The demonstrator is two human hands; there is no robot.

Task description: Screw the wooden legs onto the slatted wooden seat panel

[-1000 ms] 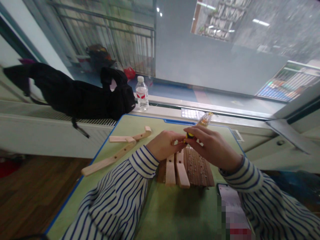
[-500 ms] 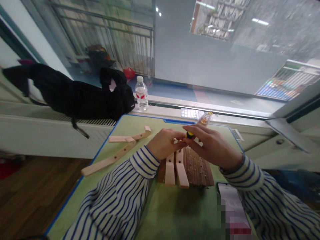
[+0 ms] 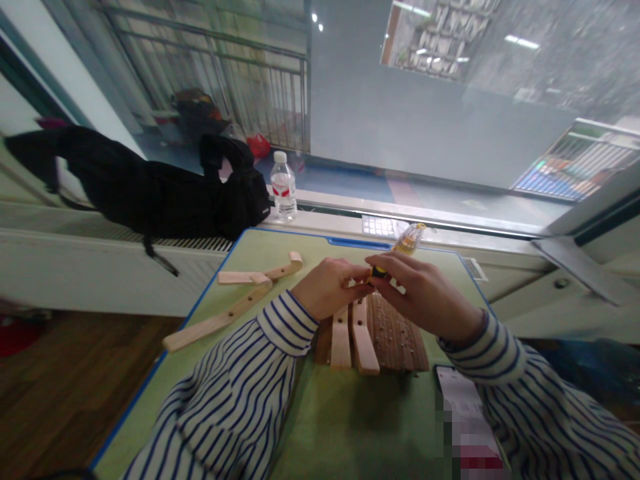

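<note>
My right hand (image 3: pixel 423 287) is closed around a short yellow-and-black handle, which looks like a screwdriver (image 3: pixel 379 272). My left hand (image 3: pixel 334 285) meets it with thumb and forefinger pinched at the tool's left end; whatever lies between those fingertips is hidden. Below both hands is a brown wood-grain board (image 3: pixel 400 337) dotted with small metal pieces like screws. On its left half rest two pale bent wooden strips with holes, a left strip (image 3: pixel 341 347) and a right strip (image 3: pixel 366 350). Their far ends are covered by my hands.
Two more bent wooden pieces, a long one (image 3: pixel 215 325) and a shorter one (image 3: pixel 280 271), lie left on the green table (image 3: pixel 320 427). A clear-and-yellow object (image 3: pixel 410 239) is behind my right hand. A phone (image 3: pixel 463 393) lies at right. A water bottle (image 3: pixel 283 190) and black bag (image 3: pixel 165 193) occupy the sill.
The tool between my hands has turned slightly, showing its yellow marking at a different place. Both hands stay almost where they were; the wooden pieces have not moved.
</note>
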